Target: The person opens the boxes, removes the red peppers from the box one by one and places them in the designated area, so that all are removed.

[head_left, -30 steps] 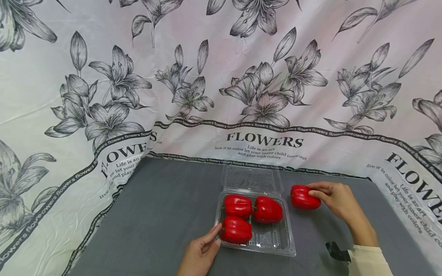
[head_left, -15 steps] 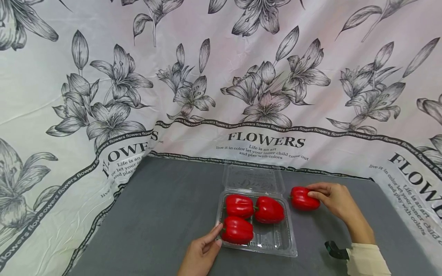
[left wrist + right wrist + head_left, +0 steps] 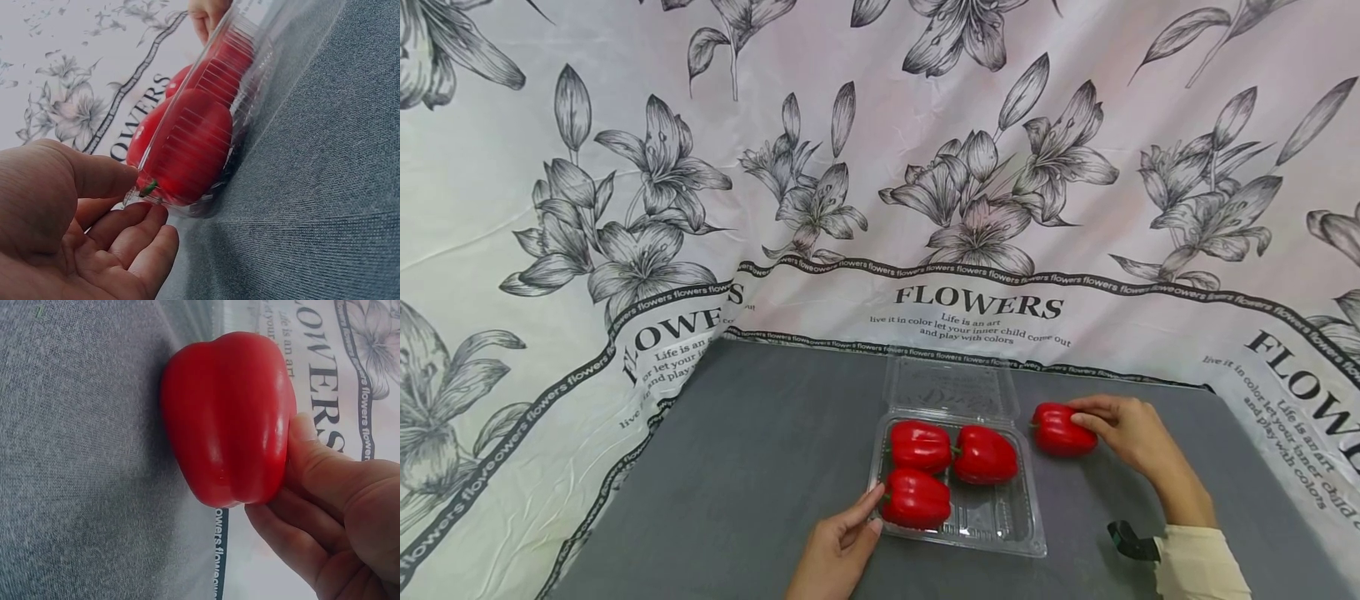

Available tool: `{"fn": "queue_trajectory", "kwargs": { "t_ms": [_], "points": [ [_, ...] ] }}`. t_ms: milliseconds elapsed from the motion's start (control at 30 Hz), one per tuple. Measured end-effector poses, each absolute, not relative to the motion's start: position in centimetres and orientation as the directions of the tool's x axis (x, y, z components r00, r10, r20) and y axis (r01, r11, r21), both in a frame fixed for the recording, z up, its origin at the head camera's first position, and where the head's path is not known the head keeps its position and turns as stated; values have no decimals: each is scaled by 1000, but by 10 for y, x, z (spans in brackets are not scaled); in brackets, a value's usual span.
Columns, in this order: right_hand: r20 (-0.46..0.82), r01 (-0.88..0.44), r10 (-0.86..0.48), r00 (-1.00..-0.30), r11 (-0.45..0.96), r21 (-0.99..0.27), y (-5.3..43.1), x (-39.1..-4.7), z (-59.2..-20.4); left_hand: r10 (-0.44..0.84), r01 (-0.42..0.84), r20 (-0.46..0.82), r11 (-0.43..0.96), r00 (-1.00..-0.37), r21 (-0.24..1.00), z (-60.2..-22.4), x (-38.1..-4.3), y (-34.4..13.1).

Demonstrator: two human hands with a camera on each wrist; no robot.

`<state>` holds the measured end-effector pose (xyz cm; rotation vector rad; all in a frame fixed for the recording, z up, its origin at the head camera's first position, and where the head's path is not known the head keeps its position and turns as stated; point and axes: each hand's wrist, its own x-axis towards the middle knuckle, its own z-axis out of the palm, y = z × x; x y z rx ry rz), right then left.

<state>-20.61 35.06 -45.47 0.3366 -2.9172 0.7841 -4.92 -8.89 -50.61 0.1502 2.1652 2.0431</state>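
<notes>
A clear plastic clamshell box [image 3: 988, 533] lies with its lid [image 3: 951, 387] folded back toward the cloth. Inside it are three red bell peppers: one at the back left [image 3: 919, 446], one at the back right [image 3: 985, 455] and one at the front left [image 3: 916, 500]. My left hand [image 3: 838, 546] pinches the box's rim at its front left corner, thumb and fingers on either side. To the right of the box, my right hand [image 3: 1123, 429] grips a fourth red bell pepper [image 3: 1062, 431] by its blunt end, stem end toward the box. In the right wrist view this pepper [image 3: 228, 419] appears close over the grey surface.
The front right part of the box holds no pepper. A grey cloth-covered table [image 3: 752, 450] spreads around it. White floral fabric [image 3: 820, 308] hangs behind and along both sides. A black strap end [image 3: 1131, 546] sticks out at the right wrist.
</notes>
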Motion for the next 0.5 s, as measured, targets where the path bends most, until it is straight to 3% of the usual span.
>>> {"fn": "queue_trajectory", "kwargs": {
  "t_ms": [500],
  "points": [
    [143,-238,-193,-971,851,-468,356,-202,-451,183,-11,-26,81,-983,997,-505,-49,-88]
  ]
}}
